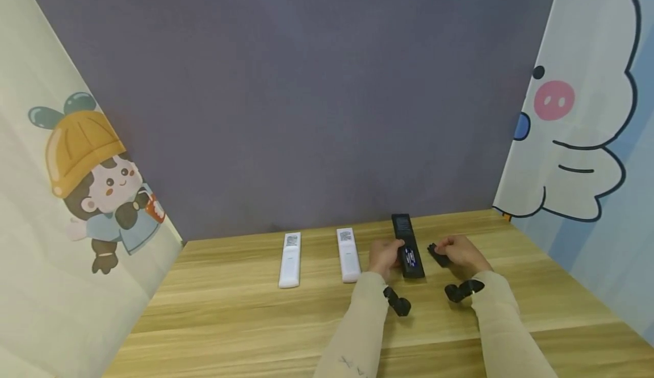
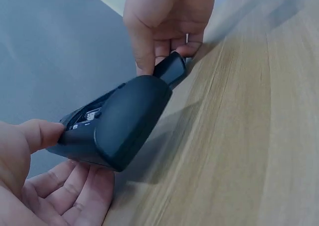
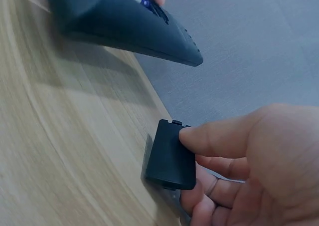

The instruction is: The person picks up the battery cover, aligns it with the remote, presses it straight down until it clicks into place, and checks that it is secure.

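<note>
My left hand (image 1: 384,257) grips a black remote control (image 1: 403,228) by its left side, thumb on top and fingers beneath. The remote's back faces up, and batteries (image 1: 410,256) show in its uncovered compartment. In the left wrist view the near end of the remote (image 2: 134,121) is tilted up over the table. To its right, my right hand (image 1: 462,252) pinches a small black battery cover (image 3: 172,156) between thumb and fingers. Small tabs stand out along the cover's edge. Cover and remote are apart, with a gap between them in the right wrist view.
Two white remote controls lie to the left on the wooden table (image 1: 230,310), one white remote (image 1: 349,256) near my left hand and another white remote (image 1: 290,260) farther left. A grey partition (image 1: 306,111) rises behind the table, with cartoon-printed side panels (image 1: 577,179) at left and right.
</note>
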### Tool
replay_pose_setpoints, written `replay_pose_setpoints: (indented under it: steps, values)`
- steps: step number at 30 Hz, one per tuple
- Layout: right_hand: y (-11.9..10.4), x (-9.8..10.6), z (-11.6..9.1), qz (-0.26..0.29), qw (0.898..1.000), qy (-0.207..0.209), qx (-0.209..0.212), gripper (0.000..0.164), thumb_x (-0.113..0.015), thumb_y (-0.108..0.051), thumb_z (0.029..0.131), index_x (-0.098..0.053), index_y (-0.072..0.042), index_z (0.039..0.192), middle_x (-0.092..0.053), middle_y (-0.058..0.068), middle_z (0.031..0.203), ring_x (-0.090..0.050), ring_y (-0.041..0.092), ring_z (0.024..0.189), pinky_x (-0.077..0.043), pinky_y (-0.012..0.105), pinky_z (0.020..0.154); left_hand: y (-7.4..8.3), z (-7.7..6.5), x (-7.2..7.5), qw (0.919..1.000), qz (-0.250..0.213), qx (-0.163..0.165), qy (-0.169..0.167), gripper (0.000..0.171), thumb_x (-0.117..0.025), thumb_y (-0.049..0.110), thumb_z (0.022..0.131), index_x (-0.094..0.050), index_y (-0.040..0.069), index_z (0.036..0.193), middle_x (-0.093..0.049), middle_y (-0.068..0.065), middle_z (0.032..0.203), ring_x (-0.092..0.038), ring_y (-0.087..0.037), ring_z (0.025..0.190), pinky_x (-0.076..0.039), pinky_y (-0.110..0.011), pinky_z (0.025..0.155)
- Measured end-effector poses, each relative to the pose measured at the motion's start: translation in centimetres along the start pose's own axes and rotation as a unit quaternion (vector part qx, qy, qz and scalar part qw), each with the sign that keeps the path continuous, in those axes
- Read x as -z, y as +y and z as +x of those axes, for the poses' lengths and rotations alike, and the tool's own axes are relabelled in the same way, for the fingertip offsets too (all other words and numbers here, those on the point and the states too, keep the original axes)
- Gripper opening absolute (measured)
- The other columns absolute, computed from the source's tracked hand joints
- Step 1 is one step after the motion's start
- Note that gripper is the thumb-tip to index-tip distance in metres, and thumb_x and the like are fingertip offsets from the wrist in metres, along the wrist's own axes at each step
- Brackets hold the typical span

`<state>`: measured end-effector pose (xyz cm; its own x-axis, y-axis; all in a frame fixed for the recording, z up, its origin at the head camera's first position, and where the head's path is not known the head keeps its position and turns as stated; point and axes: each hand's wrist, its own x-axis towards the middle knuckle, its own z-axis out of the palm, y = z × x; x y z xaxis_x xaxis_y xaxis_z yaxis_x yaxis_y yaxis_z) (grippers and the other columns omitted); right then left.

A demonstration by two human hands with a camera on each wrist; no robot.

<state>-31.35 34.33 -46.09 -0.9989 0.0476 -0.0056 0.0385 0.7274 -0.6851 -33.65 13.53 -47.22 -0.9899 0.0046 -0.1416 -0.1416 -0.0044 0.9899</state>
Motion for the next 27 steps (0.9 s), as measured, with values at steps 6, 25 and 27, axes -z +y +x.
replay_pose_setpoints:
  steps: [6, 25, 27]
  values:
    - [0.25, -0.23, 0.08, 0.032, 0.999, -0.005, 0.005, 0.02, -0.062, -0.013, 0.096, -0.067, 0.005, 0.102, -0.067, 0.012, 0.093, -0.057, 0.022, 0.083, -0.045, 0.03, 0.07, -0.02, -0.61, 0.28, 1.0, -0.005, 0.004, -0.004, 0.019, -0.075, 0.021, 0.089, -0.076, 0.003, 0.096, -0.071, -0.003, 0.084, -0.061, -0.012, 0.066, -0.058, -0.03, 0.067]
    - [-0.18, -0.08, 0.11, 0.067, 0.998, -0.012, -0.012, 0.028, -0.061, -0.018, 0.097, -0.067, 0.007, 0.109, -0.059, -0.001, 0.074, -0.054, 0.015, 0.073, -0.044, 0.027, 0.067, -0.61, 0.08, 0.82, 0.9962, -0.076, 0.008, -0.041, 0.018, -0.069, 0.02, 0.087, -0.072, 0.003, 0.095, -0.071, -0.005, 0.079, -0.064, -0.014, 0.064, -0.058, -0.028, 0.061]
    - [-0.28, 0.0, 0.07, 0.072, 0.997, -0.012, -0.017, 0.03, -0.061, -0.02, 0.099, -0.067, 0.006, 0.111, -0.059, 0.0, 0.075, -0.054, 0.016, 0.074, -0.044, 0.027, 0.068, -0.63, 0.14, 0.9, 0.9958, -0.079, 0.006, -0.045, 0.02, -0.069, 0.021, 0.088, -0.073, 0.002, 0.095, -0.071, -0.005, 0.079, -0.064, -0.014, 0.064, -0.058, -0.028, 0.061]
